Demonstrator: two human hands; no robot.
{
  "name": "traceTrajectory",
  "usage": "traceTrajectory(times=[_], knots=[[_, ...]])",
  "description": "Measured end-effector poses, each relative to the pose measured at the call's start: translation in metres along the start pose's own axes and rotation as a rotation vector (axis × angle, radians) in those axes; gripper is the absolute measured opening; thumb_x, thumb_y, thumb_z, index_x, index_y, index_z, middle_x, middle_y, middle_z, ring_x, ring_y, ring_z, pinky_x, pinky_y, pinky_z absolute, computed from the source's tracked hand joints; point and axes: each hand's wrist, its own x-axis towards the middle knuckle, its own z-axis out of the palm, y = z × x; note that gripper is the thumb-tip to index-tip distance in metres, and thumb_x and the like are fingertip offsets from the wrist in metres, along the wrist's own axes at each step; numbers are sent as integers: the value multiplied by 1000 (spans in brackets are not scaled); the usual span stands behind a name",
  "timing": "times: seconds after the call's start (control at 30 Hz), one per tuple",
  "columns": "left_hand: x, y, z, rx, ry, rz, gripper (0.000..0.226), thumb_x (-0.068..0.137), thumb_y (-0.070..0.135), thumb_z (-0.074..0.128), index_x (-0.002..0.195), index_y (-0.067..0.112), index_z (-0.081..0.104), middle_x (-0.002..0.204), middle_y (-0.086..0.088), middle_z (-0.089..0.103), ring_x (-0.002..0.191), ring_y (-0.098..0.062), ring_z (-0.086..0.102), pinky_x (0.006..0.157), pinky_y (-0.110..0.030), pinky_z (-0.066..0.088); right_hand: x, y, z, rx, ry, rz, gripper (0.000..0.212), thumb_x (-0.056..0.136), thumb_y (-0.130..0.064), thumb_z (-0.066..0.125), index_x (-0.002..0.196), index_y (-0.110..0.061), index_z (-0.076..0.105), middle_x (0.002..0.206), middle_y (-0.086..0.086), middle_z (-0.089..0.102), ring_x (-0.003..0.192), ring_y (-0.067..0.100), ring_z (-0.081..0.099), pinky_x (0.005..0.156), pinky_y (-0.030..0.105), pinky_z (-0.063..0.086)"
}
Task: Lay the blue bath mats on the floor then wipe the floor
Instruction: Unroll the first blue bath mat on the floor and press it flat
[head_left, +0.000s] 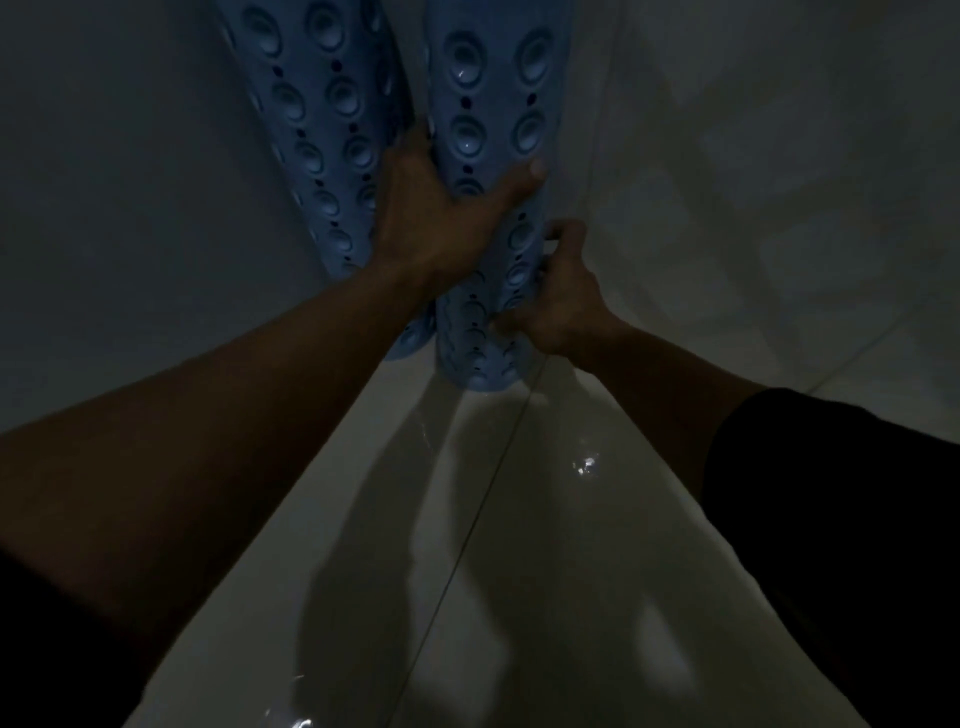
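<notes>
Head view, rolled blue bath mats (483, 114), suction cups outward

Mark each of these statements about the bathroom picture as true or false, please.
1. Two rolled blue rubber bath mats stand in the corner: the left mat and the right mat. True.
2. Both hands grip the right mat. True: the left hand sits higher, the right hand lower.
3. The mats lie flat on the glossy pale tiled floor. False: they are rolled and upright.
4. The right hand holds a cloth. False: it only grips the mat.
</notes>
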Motion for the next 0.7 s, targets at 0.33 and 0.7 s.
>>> traceTrajectory(times=[0.33, 0.7], knots=[[-12, 51, 15, -187, -121, -112, 46, 73, 24, 90, 110, 9, 66, 99, 14, 71, 88, 8, 70, 74, -11, 55, -52, -9, -47, -53, 161, -16, 75, 62, -5, 90, 114, -8, 36, 91, -6, 56, 87, 19, 60, 75, 43, 55], [-46, 154, 98, -486, -348, -172, 73, 68, 24, 92, 127, 8, 52, 120, -1, 70, 102, -11, 72, 85, -36, 62, -166, -50, -178, -96, 363, 259, 86, 51, -15, 96, 115, -14, 38, 96, -6, 58, 82, 5, 58, 69, 37, 58]])
